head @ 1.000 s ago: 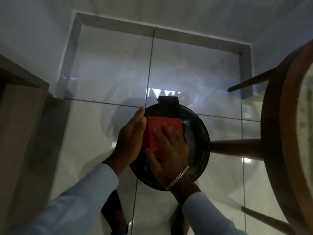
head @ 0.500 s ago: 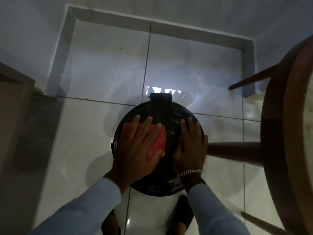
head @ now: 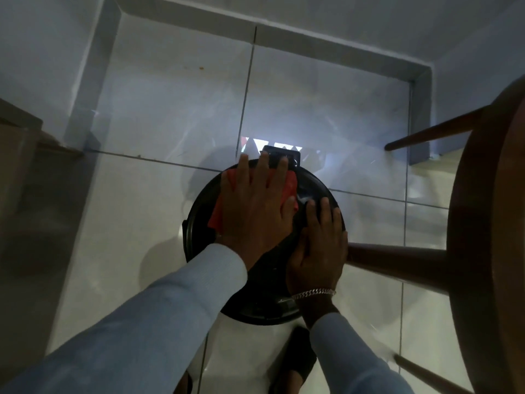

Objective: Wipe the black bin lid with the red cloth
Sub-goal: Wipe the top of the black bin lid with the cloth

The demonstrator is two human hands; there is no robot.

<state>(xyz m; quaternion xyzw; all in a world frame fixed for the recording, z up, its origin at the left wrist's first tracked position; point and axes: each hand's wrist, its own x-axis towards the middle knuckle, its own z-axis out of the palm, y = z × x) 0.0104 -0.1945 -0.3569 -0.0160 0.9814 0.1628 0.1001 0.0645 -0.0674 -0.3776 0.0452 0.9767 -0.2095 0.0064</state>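
The round black bin lid (head: 257, 307) lies below me on the tiled floor, with its hinge block (head: 295, 155) at the far edge. The red cloth (head: 217, 213) is spread over the lid's far left part. My left hand (head: 255, 206) presses flat on the cloth, fingers spread, and its fingertips reach the hinge. Most of the cloth is hidden under that hand. My right hand (head: 318, 248), a silver bracelet at its wrist, rests flat on the right side of the lid beside the cloth, not on it.
A dark wooden stool (head: 488, 251) stands at the right, with one leg (head: 397, 260) almost touching the lid's right edge. Wooden furniture (head: 17, 172) stands at the left. Grey skirting (head: 326, 55) borders the glossy floor ahead. My foot (head: 295, 362) shows below the bin.
The cloth passed from under my right hand to under my left. The left hand has slid it to the far edge by the hinge. My right hand shifted to the lid's right side.
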